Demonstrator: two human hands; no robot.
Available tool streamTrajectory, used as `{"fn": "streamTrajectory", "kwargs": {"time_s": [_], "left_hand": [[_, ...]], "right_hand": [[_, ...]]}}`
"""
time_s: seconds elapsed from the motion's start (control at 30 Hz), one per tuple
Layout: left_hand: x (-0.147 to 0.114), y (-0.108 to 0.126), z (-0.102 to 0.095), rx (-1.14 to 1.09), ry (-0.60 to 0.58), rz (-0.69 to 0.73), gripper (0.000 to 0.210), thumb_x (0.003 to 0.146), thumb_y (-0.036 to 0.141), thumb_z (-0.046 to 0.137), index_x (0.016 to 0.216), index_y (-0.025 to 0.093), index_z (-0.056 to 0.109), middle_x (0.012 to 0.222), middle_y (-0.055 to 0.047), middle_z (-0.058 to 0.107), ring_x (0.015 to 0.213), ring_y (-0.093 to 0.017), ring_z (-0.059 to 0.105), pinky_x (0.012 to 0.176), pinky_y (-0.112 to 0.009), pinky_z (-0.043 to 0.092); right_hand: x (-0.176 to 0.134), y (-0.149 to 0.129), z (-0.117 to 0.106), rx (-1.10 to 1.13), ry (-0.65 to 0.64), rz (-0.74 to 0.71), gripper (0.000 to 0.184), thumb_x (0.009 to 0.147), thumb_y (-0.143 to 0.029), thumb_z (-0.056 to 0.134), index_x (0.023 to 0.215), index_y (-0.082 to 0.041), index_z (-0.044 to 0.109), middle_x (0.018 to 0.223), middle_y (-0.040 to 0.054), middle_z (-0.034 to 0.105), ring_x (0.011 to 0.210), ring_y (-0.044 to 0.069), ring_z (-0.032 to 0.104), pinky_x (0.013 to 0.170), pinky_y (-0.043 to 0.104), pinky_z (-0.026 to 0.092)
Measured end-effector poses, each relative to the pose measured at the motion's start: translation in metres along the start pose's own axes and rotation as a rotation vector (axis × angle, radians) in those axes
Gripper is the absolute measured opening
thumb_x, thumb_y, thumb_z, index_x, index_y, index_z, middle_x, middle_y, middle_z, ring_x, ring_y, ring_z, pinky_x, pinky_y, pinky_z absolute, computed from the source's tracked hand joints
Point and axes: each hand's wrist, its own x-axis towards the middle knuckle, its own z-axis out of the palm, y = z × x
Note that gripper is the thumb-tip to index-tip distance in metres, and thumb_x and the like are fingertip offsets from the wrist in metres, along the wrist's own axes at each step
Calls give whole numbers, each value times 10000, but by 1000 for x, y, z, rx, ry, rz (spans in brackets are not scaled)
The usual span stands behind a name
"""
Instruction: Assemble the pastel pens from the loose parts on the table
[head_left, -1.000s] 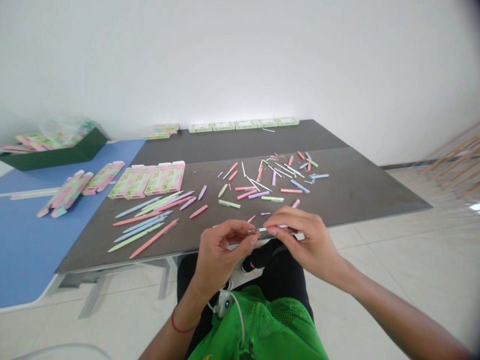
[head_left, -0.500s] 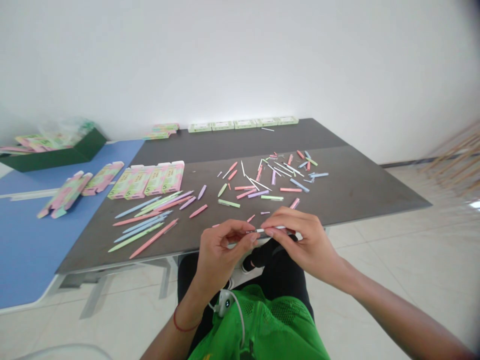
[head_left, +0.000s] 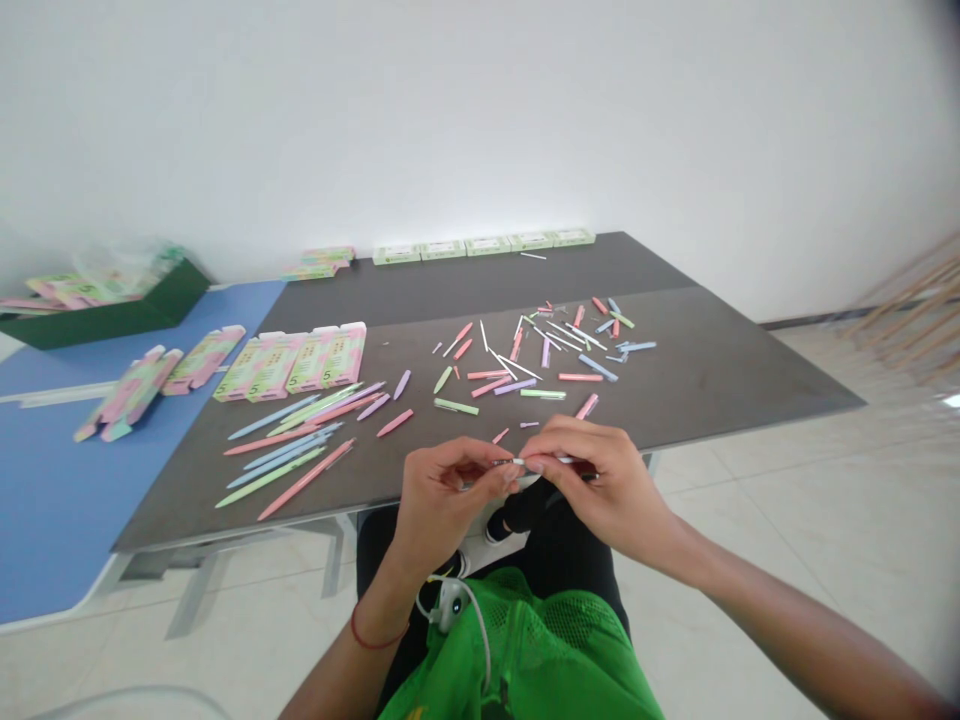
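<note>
Just past the table's front edge, my two hands meet above my lap. My right hand (head_left: 596, 462) pinches a white pen refill (head_left: 519, 461) between thumb and fingers; its back end shows behind the knuckles. My left hand (head_left: 454, 480) is closed at the refill's tip, its thumb and forefinger on a thin dark piece that looks like a pen spring (head_left: 501, 462). Fingertips partly hide where the two parts meet. Close by on the table lie a small purple pen part (head_left: 529, 425) and a pink pen barrel (head_left: 587, 406).
Loose barrels, clips and white refills (head_left: 501, 362) are scattered over the dark table (head_left: 720, 370). Whole pens (head_left: 307, 480) lie at left, below pastel cartons (head_left: 326, 358). Green boxes (head_left: 487, 246) line the wall. A dark green bin (head_left: 112, 318) stands on the blue table (head_left: 45, 480).
My right fingers have come slightly closer to my left, and less of the white refill shows between them. Both hands keep their pinch. The view has shifted slightly.
</note>
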Motion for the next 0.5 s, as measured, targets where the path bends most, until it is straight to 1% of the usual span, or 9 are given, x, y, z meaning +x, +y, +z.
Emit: {"fn": "streamTrajectory", "kwargs": {"time_s": [0.13,0.5], "left_hand": [[0,1,0,-21,-6,2,158,807,277,898,862,163,802,686,-35,795,602,-155,764,593,-210,626],[-1,-2,-1,5,-10,7,255,809,378,897,897,168,781,726,-40,790,627,-166,759,614,-247,639]], "right_hand": [[0,-1,0,15,-11,6,182,1007,-128,629,913,-193,772,865,32,714,690,125,591,574,257,432],[1,-3,-1,9,-2,3,187,1011,-164,622,926,-202,784,888,48,728,703,140,609,581,265,488]]}}
